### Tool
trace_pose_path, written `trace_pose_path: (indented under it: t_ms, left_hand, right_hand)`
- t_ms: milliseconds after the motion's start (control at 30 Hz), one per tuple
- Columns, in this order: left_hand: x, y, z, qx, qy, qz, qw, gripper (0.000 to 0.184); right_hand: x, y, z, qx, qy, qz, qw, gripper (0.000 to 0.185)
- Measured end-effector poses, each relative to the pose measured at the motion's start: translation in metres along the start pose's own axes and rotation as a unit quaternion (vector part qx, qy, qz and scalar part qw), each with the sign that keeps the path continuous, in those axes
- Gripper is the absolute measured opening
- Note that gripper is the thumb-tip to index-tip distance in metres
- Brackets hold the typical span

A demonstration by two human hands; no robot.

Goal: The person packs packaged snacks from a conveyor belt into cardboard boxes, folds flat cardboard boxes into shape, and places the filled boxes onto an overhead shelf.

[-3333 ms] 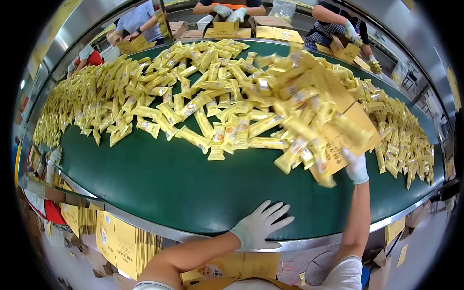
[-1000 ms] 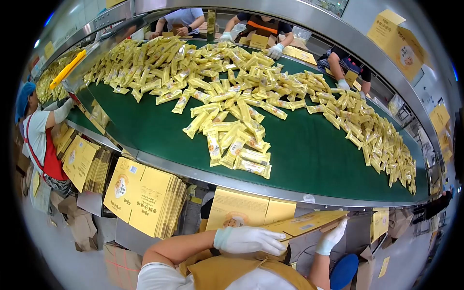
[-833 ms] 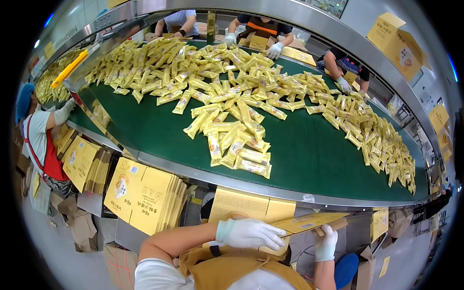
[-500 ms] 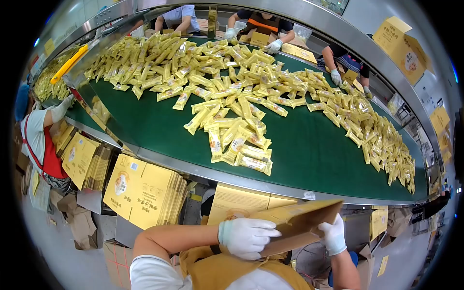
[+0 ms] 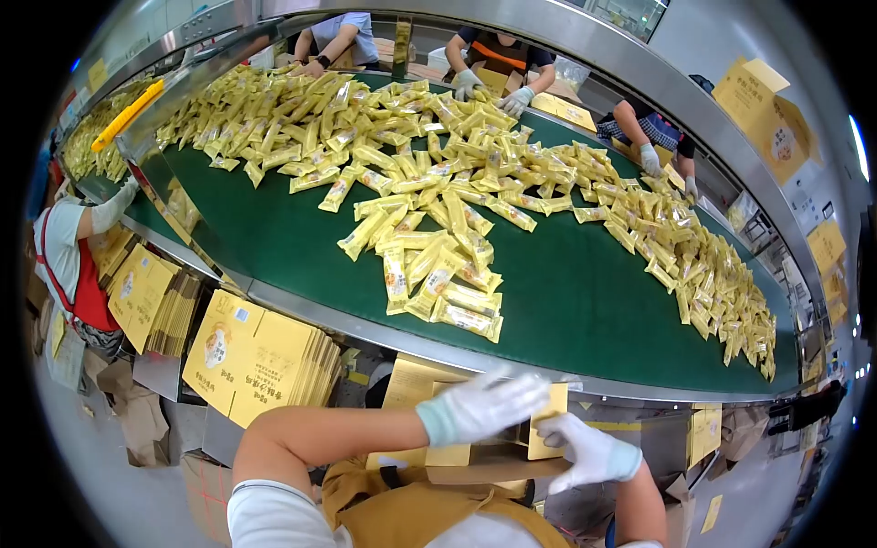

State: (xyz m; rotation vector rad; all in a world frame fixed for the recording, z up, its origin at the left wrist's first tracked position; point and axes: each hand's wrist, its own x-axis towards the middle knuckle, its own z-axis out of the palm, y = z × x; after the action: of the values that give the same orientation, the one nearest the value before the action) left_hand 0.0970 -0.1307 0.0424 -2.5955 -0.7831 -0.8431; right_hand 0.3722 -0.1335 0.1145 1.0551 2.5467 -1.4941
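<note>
A yellow carton (image 5: 498,469), opened out with flaps raised, is held low in front of my body, below the belt's near edge. My left hand (image 5: 489,404), in a white glove, is over the carton's upper side with its fingers stretched out, slightly blurred. On the carton's right, my right hand (image 5: 589,449) has its fingers at a raised yellow flap (image 5: 548,422). Beyond them many yellow wrapped packets (image 5: 448,274) lie heaped on the green belt (image 5: 585,301).
Stacks of flat yellow cartons (image 5: 260,356) stand at the left below the belt's metal edge (image 5: 365,342). A co-worker in a red apron (image 5: 89,288) is at far left. Other co-workers' gloved hands (image 5: 518,100) work across the belt. A metal frame (image 5: 493,14) arches overhead.
The flat carton has been opened out and turned, its flaps now raised. My left hand has moved up and right with fingers extended; my right hand has shifted left and down.
</note>
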Motion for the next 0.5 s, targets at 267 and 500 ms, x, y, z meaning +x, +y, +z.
trace_pose_path:
  t_ms: [267,500]
  left_hand:
    - [0.042,0.007,-0.039,-0.241,-0.373,-0.203,0.873,0.076]
    - [0.018,0.039,-0.031,-0.138,-0.347,-0.154,0.915,0.103]
  right_hand:
    - [0.013,0.056,0.072,-0.178,0.45,0.056,0.873,0.112]
    - [0.018,0.088,0.071,0.359,0.251,-0.064,0.897,0.101]
